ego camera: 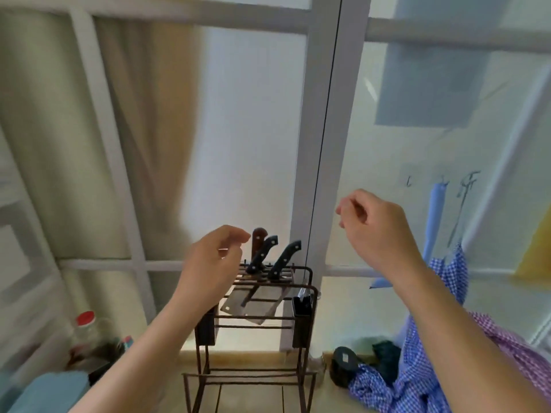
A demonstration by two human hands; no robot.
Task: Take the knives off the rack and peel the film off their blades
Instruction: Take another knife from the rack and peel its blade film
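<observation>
A dark metal wire rack [307,296] stands in front of the window. Three knives sit in its top slots. One has a brown handle [258,238]; two have black riveted handles, one [264,254] in the middle and one [284,259] to the right. Their wide blades [262,304] hang down inside the rack. My left hand [213,260] hovers just left of the handles, fingers curled and apart, holding nothing. My right hand [374,226] is raised to the right of the rack, fingers loosely curled, with nothing in it.
Frosted glass panels in a white frame [316,162] rise behind the rack. Blue and purple checked cloth [417,380] hangs and piles at the right. A red-capped jar [85,326] and a blue cloth [50,391] sit at the lower left. A dark object [343,365] lies on the sill.
</observation>
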